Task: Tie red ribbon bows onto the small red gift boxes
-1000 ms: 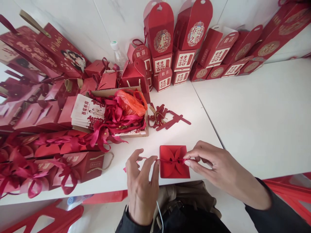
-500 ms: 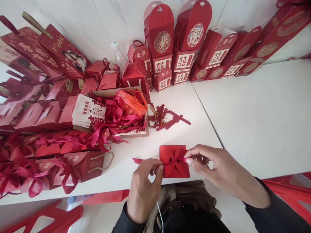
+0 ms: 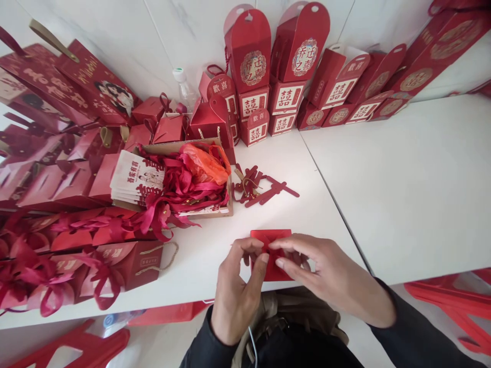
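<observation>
A small red box [image 3: 282, 275] with curved top flaps lies on the table near its front edge, below both hands. My left hand [image 3: 240, 281] is closed at the box's top centre, thumb and forefinger pinching a red ribbon. From the other side, my right hand [image 3: 326, 268] curls over the box, its fingertips beside the left ones on the same ribbon. The fingers cover most of the ribbon and the flaps, so the shape of the knot cannot be made out.
A cardboard box [image 3: 231, 202] of ribbons, cards and an orange bag [image 3: 205, 161] stands left of the hands. Dark red strips [image 3: 274, 191] lie beyond the hands. Bow-tied gift boxes [image 3: 102, 271] fill the left; stacked boxes [image 3: 251, 66] line the wall. A seam [image 3: 333, 184] crosses the white tabletop.
My hands have come together over the middle of the red box. The right hand moved left from the box's right side, and the ribbon that was stretched across the flaps is now mostly covered.
</observation>
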Tool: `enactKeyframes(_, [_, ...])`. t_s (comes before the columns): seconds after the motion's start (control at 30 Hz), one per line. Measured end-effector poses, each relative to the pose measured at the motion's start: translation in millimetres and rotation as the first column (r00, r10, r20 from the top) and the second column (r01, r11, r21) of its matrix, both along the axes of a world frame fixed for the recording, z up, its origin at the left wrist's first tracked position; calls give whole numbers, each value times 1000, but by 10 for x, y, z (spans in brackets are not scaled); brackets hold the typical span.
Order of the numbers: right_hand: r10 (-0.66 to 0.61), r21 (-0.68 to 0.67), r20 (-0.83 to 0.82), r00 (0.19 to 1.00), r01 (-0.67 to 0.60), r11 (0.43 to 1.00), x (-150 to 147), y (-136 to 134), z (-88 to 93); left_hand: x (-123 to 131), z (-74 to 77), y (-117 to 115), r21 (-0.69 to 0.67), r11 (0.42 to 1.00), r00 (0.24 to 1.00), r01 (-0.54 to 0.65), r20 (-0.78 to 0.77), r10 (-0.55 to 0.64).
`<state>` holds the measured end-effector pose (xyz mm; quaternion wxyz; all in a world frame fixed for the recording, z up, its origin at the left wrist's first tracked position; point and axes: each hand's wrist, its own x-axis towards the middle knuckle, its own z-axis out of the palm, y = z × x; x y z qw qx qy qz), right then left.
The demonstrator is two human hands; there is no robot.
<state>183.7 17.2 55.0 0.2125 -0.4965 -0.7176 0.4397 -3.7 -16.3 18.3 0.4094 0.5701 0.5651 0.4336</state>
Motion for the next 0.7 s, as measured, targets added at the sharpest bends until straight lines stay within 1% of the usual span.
enactKeyframes(0.1, [17, 47, -31, 999, -15, 999, -87, 11, -59, 24, -18, -9, -36, 999, 989, -32, 141, 37])
enactKeyframes(0.17, [-1, 56, -36, 999, 3, 998, -112, 18, -66, 13, -20, -19, -43, 998, 985, -44, 163, 50])
enactKeyframes(0.2, [-12, 51, -37, 999, 14, 999, -115, 21, -60, 2, -19, -25, -31, 998, 988, -48, 147, 52])
enactKeyframes(0.27, [-31, 30, -41, 999, 32, 999, -108, 23, -37, -23, -22, -37, 26, 999, 997, -42, 62, 40])
enactKeyframes(0.33, [-45, 4, -39, 998, 46, 999, -96, 21, -15, -33, -34, -45, 81, 997, 999, -2, -52, 6])
enactKeyframes(0.4, [-53, -10, -37, 998, 52, 999, -88, 14, -6, -18, -54, -45, 94, 995, 993, 25, -118, -14])
enactKeyframes(0.47, [-60, -17, -40, 997, 60, 998, -80, 3, -8, 18, -71, -35, 81, 997, 994, 11, -109, -2])
enactKeyframes(0.57, [-80, 1, -41, 996, 80, 997, -58, -17, -12, 73, -70, -8, 78, 996, 998, -45, -48, 48])
enactKeyframes(0.7, [-100, 73, 11, 995, 99, 992, 1, -32, 7, 92, -36, 13, 81, 995, 998, -61, -8, 62])
